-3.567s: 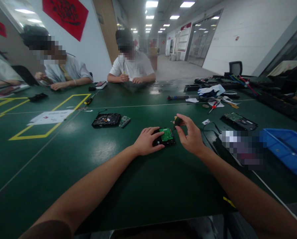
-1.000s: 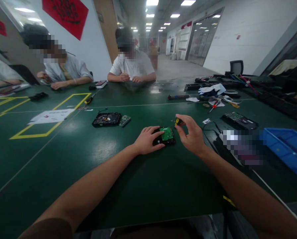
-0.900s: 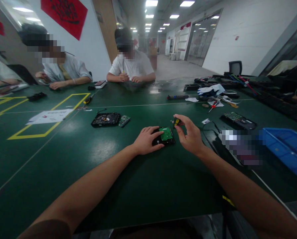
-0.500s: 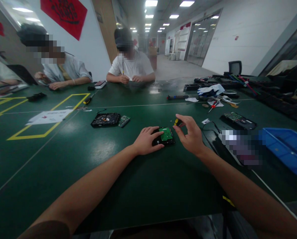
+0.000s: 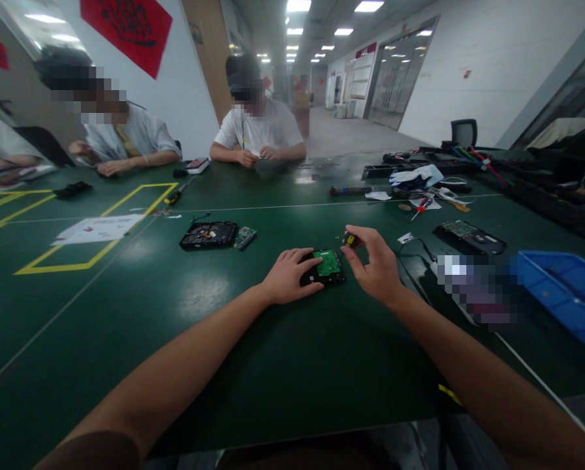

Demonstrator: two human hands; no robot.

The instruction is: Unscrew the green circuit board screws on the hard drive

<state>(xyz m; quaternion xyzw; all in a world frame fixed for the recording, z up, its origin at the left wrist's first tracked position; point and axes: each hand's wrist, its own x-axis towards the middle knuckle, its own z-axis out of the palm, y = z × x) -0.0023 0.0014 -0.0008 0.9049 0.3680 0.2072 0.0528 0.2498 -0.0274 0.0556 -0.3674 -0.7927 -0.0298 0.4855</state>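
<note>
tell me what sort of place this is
Probably an office used as an electronics workshop: a black hard drive with a green circuit board, a red-handled screwdriver and a long green table show it.

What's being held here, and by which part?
The right hand holds a black-and-yellow tool, apparently a screwdriver, by its handle. The left hand spans the hard drive; its grip is unclear.

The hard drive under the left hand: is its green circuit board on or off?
On: the green circuit board lies on the hard drive, by the left hand. Whether screws hold it, I cannot tell.
</note>
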